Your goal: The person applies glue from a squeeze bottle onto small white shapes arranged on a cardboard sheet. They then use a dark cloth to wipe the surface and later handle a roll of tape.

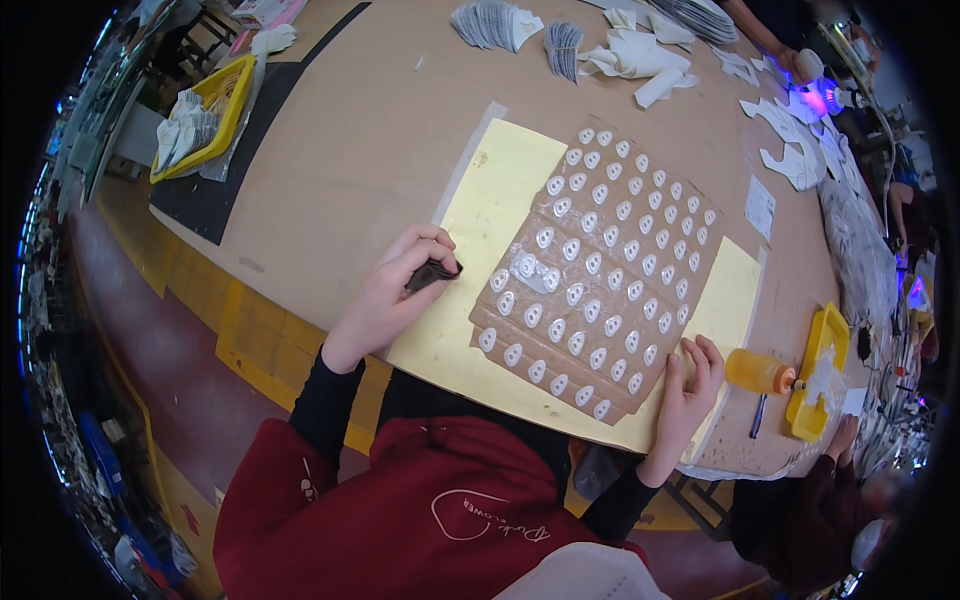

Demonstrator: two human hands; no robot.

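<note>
In front of me lies a brown board (560, 225) bearing many rows of small white oval pieces (594, 263) with dark dots. It rests at a tilt on a pale yellow sheet (510, 165). Left of the board, my left hand (393, 288) is closed around a small dark folded piece (432, 275), its material unclear. My right hand (692, 390) rests by the board's lower right edge, thumb and fingers apart, with nothing visible in it. A small clear patch (535, 273) lies over some ovals on the board's left part.
An orange bottle (755, 371) lies beside my right hand, near a pen (759, 416) and a yellow tray (840, 350). Another yellow tray (225, 135) with pale pieces stands far left. Grey stacks (487, 24) and white scraps (640, 60) lie at the back. Other people work at the right.
</note>
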